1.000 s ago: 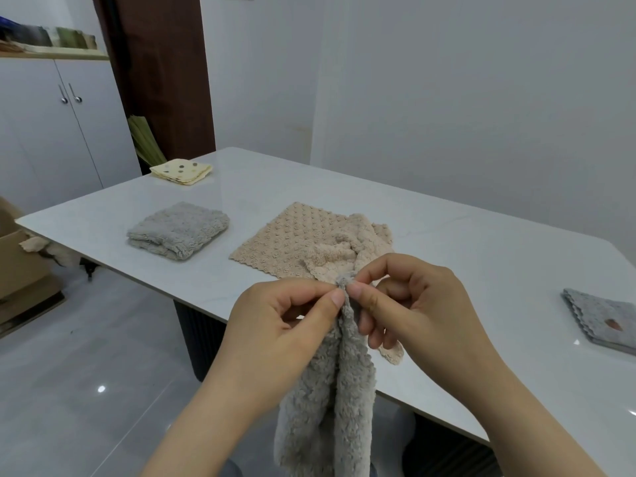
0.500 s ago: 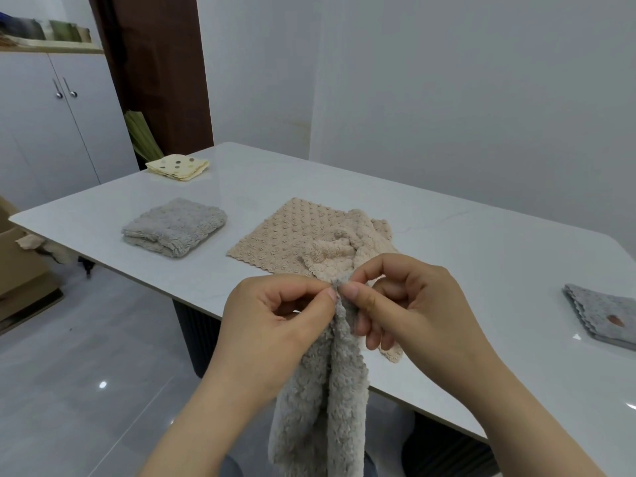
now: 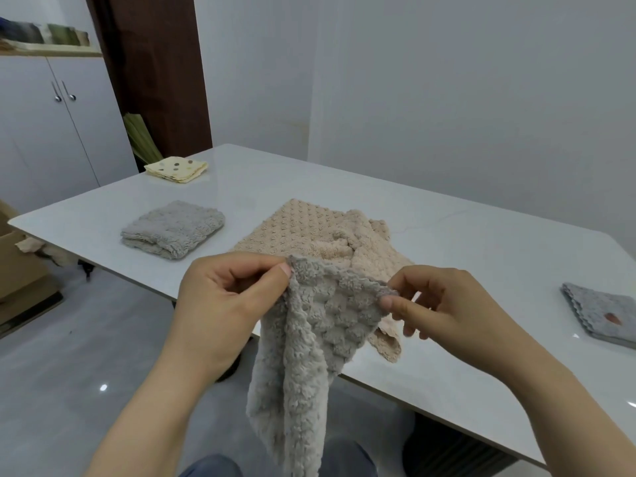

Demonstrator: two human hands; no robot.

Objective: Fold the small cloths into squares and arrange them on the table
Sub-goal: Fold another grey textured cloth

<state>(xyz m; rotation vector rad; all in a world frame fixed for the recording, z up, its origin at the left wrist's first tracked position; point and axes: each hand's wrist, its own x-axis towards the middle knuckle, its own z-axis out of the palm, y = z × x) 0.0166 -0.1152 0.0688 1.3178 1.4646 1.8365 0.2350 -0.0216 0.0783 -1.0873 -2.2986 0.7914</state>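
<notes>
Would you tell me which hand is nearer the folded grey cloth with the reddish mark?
Right. The right hand sits closer to that folded grey cloth; the left hand is farther across.

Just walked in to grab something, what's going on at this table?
A person is folding cloths. The left hand and right hand pinch the top edge of a grey cloth, which hangs unfolded off the table. A beige cloth lies rumpled behind it. Three folded cloths already sit around the table.

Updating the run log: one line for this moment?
left hand: pinching grey cloth | right hand: pinching same edge | cloth: hanging, unfolded | beige cloth: unfolded
</notes>
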